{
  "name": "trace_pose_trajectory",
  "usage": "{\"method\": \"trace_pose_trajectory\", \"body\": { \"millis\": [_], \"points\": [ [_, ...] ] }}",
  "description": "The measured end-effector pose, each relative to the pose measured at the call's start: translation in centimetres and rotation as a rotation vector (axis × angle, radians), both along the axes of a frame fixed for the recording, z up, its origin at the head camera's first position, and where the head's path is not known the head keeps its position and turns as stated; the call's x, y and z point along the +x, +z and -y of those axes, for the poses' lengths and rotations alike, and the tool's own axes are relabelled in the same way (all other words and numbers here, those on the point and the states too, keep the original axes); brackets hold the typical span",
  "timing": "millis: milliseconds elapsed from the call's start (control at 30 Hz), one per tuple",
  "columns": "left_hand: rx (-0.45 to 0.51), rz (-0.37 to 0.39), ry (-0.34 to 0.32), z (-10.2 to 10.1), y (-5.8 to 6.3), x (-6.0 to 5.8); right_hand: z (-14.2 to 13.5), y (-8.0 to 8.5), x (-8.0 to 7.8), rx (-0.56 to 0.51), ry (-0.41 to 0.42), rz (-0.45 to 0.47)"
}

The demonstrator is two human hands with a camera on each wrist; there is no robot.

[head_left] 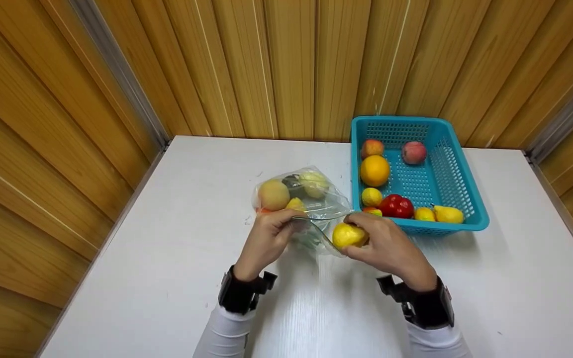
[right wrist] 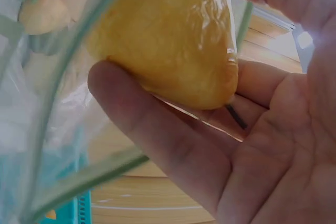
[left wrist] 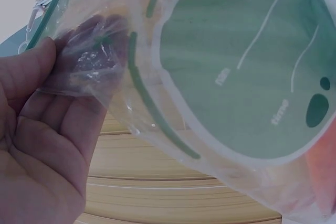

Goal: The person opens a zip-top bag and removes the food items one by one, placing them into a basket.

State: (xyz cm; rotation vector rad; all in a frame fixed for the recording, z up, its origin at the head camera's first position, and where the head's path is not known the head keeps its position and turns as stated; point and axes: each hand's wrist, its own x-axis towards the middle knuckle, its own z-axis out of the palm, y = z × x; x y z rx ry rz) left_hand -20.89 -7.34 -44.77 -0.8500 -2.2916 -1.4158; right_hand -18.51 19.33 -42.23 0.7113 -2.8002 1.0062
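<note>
The left hand (head_left: 268, 237) pinches the edge of the clear bag (head_left: 334, 204) between the thumb and the fingers. The right hand (head_left: 391, 243) holds the yellow fruit (head_left: 348, 235), with its fingers only as wide apart as this fruit. The fruit is between the right fingertips, at the mouth of the bag, to the right of the left fingers. Whether the right fingers also grip the bag, I cannot tell. Beyond the left fingers, inside the bag, lie a peach (head_left: 273, 194), a pale fruit (head_left: 314, 184) and at least 1 more. The basket (head_left: 440, 228) stands just beyond the right fingers and reaches to their right.

In my judgement, the fruit could catch on the soft edge and push the mouth closed. The left fingers hold only a small fold, so a pull could make it slip. The fruit looks glossy; it could slide from the right fingertips and drop onto the table (head_left: 167, 238).
</note>
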Motion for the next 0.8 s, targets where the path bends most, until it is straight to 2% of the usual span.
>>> {"method": "trace_pose_trajectory", "body": {
  "millis": [267, 533, 800],
  "points": [
    [-0.002, -0.009, -0.003, 0.0, 0.1, 0.0, -1.0, 0.8, 0.5, 0.012, 0.003, 0.028],
    [-0.006, 0.004, -0.002, 0.0, 0.1, 0.0, -2.8, 1.8, 1.1, -0.055, 0.037, 0.051],
    [-0.006, 0.016, -0.004, 0.0, 0.2, 0.0, -5.2, 1.8, 1.2, -0.197, -0.054, 0.003]
  ]
}}
